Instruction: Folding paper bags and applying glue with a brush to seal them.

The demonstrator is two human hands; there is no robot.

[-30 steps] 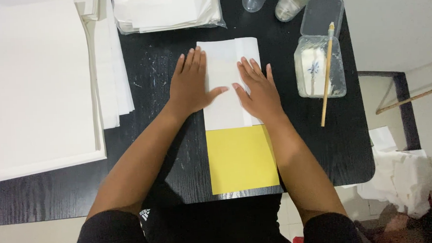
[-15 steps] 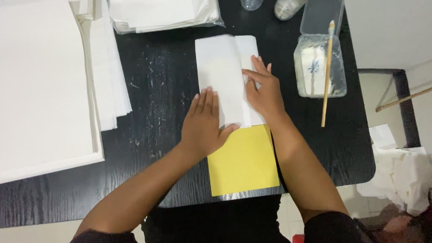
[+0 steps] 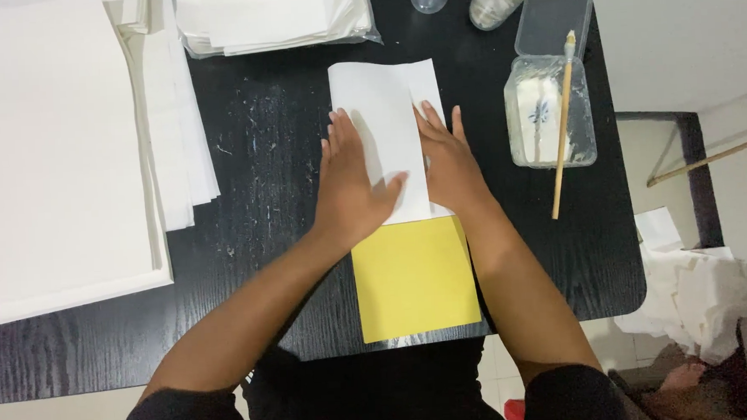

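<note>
Black wood-grain surface (image 3: 270,156), scuffed with pale flecks, is carrying a folded white paper (image 3: 384,125) lying over a matte yellow sheet (image 3: 414,275) whose lower edge is reaching the near rim. Left hand (image 3: 351,181) is lying flat and open on the fold's left edge, thumb across the paper; right hand (image 3: 449,160) is pressing open-palmed along its right side. Stacks of white sheets (image 3: 52,148) are crowding the left, a clear plastic tub (image 3: 550,110) with a wooden-handled brush (image 3: 561,126) is sitting right, leaving bare room between.
</note>
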